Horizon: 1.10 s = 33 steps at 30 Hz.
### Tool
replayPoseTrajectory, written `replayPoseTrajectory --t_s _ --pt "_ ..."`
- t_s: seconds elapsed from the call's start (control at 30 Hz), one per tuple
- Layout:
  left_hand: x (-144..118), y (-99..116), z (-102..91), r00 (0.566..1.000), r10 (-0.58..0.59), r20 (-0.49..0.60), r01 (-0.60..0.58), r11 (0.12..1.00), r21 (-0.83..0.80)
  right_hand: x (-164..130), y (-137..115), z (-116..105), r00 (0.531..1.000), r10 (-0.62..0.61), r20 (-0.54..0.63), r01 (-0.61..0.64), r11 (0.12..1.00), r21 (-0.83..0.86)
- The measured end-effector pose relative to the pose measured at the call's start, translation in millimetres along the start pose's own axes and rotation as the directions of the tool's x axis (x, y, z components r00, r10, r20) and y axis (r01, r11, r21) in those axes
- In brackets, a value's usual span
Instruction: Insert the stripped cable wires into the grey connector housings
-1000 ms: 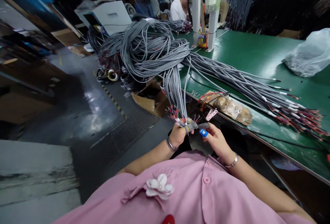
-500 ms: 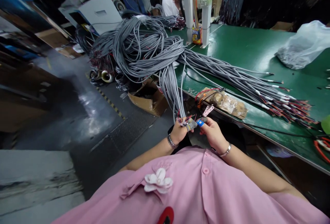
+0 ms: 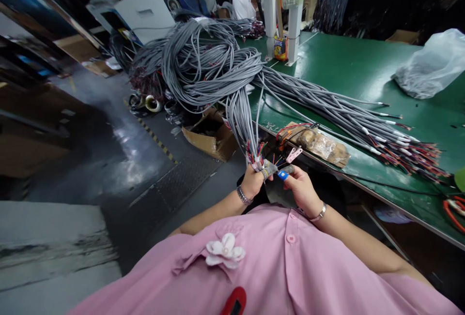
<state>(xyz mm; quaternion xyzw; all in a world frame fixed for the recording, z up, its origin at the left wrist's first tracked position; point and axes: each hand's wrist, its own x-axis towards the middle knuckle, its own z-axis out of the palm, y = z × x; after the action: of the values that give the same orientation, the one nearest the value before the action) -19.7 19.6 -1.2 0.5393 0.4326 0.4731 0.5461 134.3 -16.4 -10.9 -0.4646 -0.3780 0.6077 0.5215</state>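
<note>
My left hand point(image 3: 255, 179) is closed around the stripped ends of several grey cables point(image 3: 242, 116), which hang down from the table edge. Thin coloured wires point(image 3: 260, 149) fan out above that fist. Grey wrapping covers the left thumb. My right hand point(image 3: 301, 184) is pinched close beside it, with blue tape point(image 3: 283, 175) on the thumb and a grey cover on a fingertip. A few dark and coloured wire ends point(image 3: 279, 160) stick out between the two hands. Whether the right fingertips grip one of them is too small to tell.
Coiled grey cables point(image 3: 203, 70) lie heaped on the green table point(image 3: 337, 58). A row of cable ends point(image 3: 399, 145) extends right. A taped wooden block point(image 3: 319, 144) with a pink clip point(image 3: 294, 154) sits at the edge. A plastic bag point(image 3: 432, 63), an open carton point(image 3: 212, 138) and a seated person point(image 3: 244, 1) are beyond.
The coloured wires above my left hand now stand up and spread more. Wire ends between the hands show more clearly. The hands stay almost in place; the view shifts slightly.
</note>
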Motion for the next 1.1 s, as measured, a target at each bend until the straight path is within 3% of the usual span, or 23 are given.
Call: replayPoseTrajectory --t_s 0.27,0.5,0.8,1.1 --pt "0 0 -1.5 0.999 -0.023 0.035 0.023 1.0 -0.006 1 -9 0 0.994 0.1 0.034 -0.102 0.993 0.06" --pt "-2 -2 -4.9 0.997 -0.024 0.077 0.021 0.999 0.043 6 -7 13 0.997 0.067 -0.047 -0.063 0.994 0.092" --pt "-2 -1 -5.2 0.996 -0.041 0.074 0.035 0.996 0.082 5 -1 12 0.993 0.116 -0.038 -0.108 0.98 0.169" --pt "-2 -4 -5.3 0.995 -0.025 0.093 0.016 0.994 0.104 6 -6 14 0.99 0.121 -0.076 -0.111 0.986 0.122"
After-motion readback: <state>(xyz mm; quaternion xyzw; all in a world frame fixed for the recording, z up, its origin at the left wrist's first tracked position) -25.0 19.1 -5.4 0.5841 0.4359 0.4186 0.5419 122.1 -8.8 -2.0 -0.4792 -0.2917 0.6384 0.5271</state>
